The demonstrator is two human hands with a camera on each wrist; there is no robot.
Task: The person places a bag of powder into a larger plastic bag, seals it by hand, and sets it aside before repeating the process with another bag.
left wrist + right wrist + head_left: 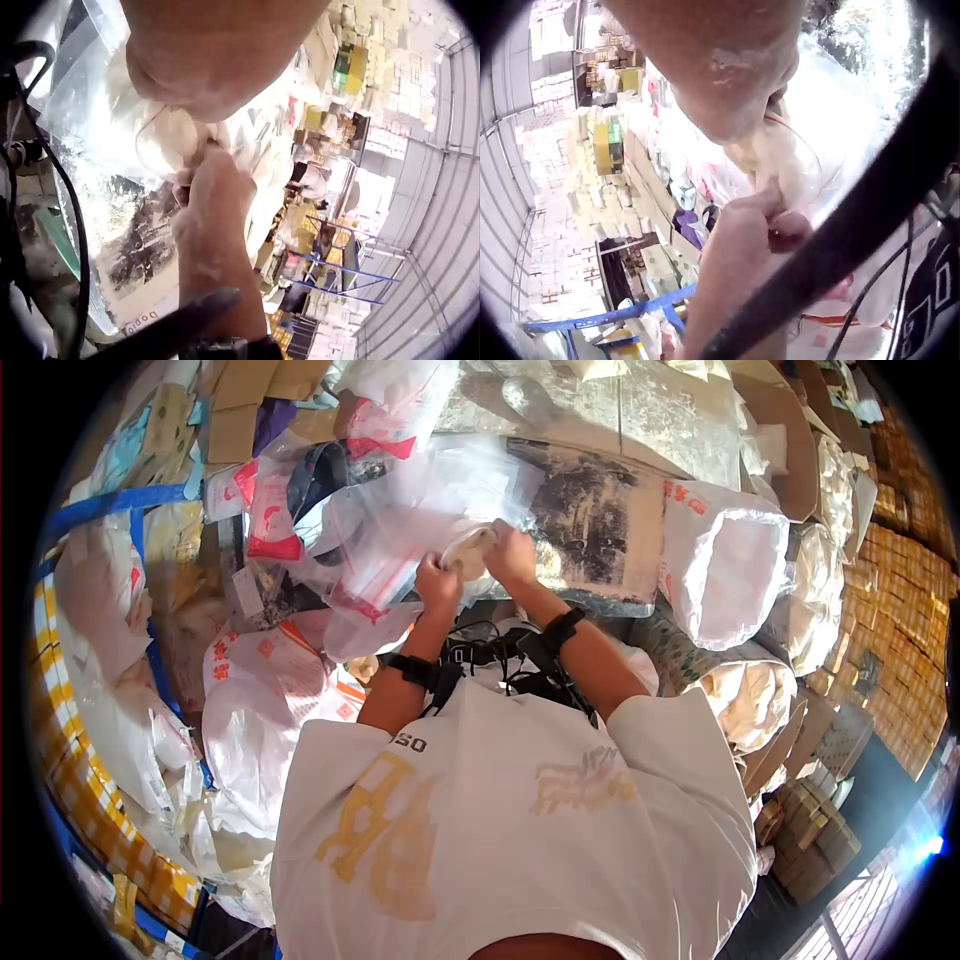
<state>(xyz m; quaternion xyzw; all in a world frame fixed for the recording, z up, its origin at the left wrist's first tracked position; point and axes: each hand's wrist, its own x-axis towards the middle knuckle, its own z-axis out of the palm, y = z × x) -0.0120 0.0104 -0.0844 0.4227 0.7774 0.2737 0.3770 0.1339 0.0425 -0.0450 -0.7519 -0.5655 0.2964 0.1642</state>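
- At the far left of the head view, a blue frame (110, 504) beside pale plastic.
- Farther in, a printed white sack (265, 690), bulging and creased; beyond it, a red-and-white bag (272, 520).
- Next, just left of the hands, a loose heap of flat clear bags (375, 550), some with red lines along an edge.
- With curled fingers of the left hand (438, 582), pinching one side of a small clear bag (468, 552).
- Between both hands, that same bag, holding something cream-coloured, too blurred to identify; along its edge in the wrist views, a thin red line.
- With curled fingers of the right hand (512, 552), gripping the opposite side of it.
- Just right of that, a worktop (600, 510), pale with broad dark stains.
- Farther right, an open white sack (735, 575) with red print.
- At the far right, stacked yellowish cartons (895, 630).
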